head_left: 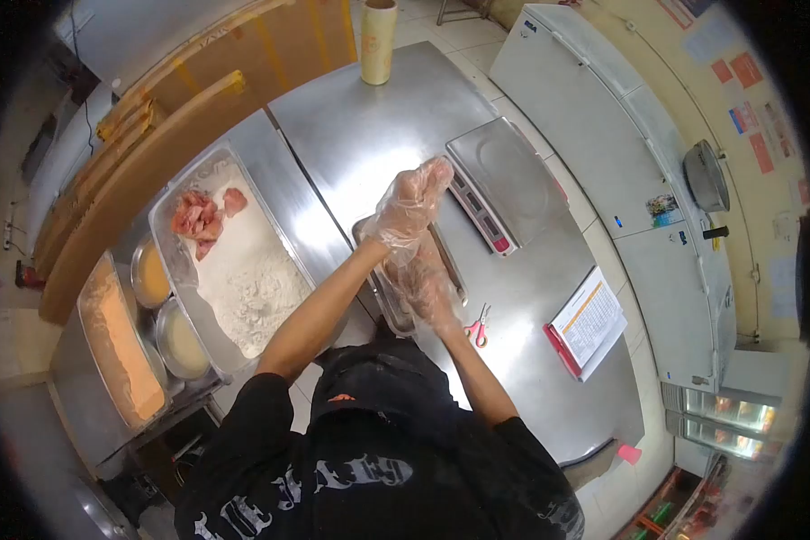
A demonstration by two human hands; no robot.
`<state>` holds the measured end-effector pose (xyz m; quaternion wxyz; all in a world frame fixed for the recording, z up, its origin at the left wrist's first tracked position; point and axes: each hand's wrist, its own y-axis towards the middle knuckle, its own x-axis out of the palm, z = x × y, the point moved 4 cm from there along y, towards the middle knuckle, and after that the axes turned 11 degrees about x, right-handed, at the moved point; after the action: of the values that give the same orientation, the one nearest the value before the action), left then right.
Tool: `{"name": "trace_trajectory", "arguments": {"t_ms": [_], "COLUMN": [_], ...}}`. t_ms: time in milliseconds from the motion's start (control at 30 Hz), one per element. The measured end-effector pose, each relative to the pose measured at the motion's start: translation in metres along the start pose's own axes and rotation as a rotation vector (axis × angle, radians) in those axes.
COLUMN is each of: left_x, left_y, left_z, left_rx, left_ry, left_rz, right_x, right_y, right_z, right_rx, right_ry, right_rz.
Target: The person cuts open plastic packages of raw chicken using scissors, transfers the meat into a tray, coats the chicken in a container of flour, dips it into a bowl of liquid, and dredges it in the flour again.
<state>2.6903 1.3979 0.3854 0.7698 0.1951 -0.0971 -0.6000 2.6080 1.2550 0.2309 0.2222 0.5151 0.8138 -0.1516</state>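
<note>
My left hand point(411, 200), in a clear plastic glove, is raised above a metal tray point(396, 315), its fingers curled together; I cannot make out what, if anything, they hold. Lower down, my right hand point(423, 292), also in a clear glove, reaches over the same tray, its fingers partly covered by the left hand and the plastic. The tray's contents are mostly hidden behind the hands. Beside my right wrist lie pink-handled scissors point(479, 335). A flat digital scale point(504, 184) sits just beyond my left hand.
A tub of white flour point(261, 234) with raw meat pieces point(198, 219) stands left, beside a tray of orange powder point(121, 342) and two round bowls. A clipboard point(587, 324) lies right on the steel table point(549, 279). A film roll point(378, 45) stands at the far edge.
</note>
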Motion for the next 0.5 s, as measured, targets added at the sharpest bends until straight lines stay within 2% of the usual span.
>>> {"name": "trace_trajectory", "arguments": {"t_ms": [67, 133, 200, 267, 300, 333, 400, 467, 500], "left_x": [-0.004, -0.009, -0.012, -0.015, -0.016, -0.017, -0.016, -0.020, -0.027], "left_y": [-0.006, -0.009, -0.015, -0.019, -0.021, -0.023, -0.019, -0.022, -0.023], "left_z": [0.014, 0.004, 0.006, 0.015, 0.024, 0.029, 0.021, 0.016, 0.028], "left_rx": [-0.024, -0.050, -0.045, -0.037, -0.060, -0.082, -0.017, 0.042, 0.013], "left_ry": [0.089, 0.214, 0.103, -0.014, -0.027, -0.038, -0.029, -0.015, 0.016], "left_rz": [-0.001, -0.012, 0.038, 0.093, 0.083, 0.074, 0.130, 0.186, 0.161], "right_x": [-0.012, -0.026, -0.038, -0.041, -0.039, -0.023, -0.009, -0.008, -0.003], "right_y": [0.018, 0.035, 0.045, 0.072, 0.083, 0.091, 0.089, 0.073, 0.067], "right_z": [-0.021, -0.034, -0.030, -0.010, 0.004, 0.030, 0.046, 0.041, 0.040], "right_rx": [-0.084, -0.273, -0.489, 0.032, 0.032, -0.129, -0.302, -0.658, -0.662], "right_ry": [-0.195, -0.452, -0.627, -0.174, -0.184, -0.432, -0.691, -0.469, -0.471], "right_rz": [-0.025, 0.084, 0.256, -0.368, -0.371, -0.502, -0.641, -0.461, -0.472]}}
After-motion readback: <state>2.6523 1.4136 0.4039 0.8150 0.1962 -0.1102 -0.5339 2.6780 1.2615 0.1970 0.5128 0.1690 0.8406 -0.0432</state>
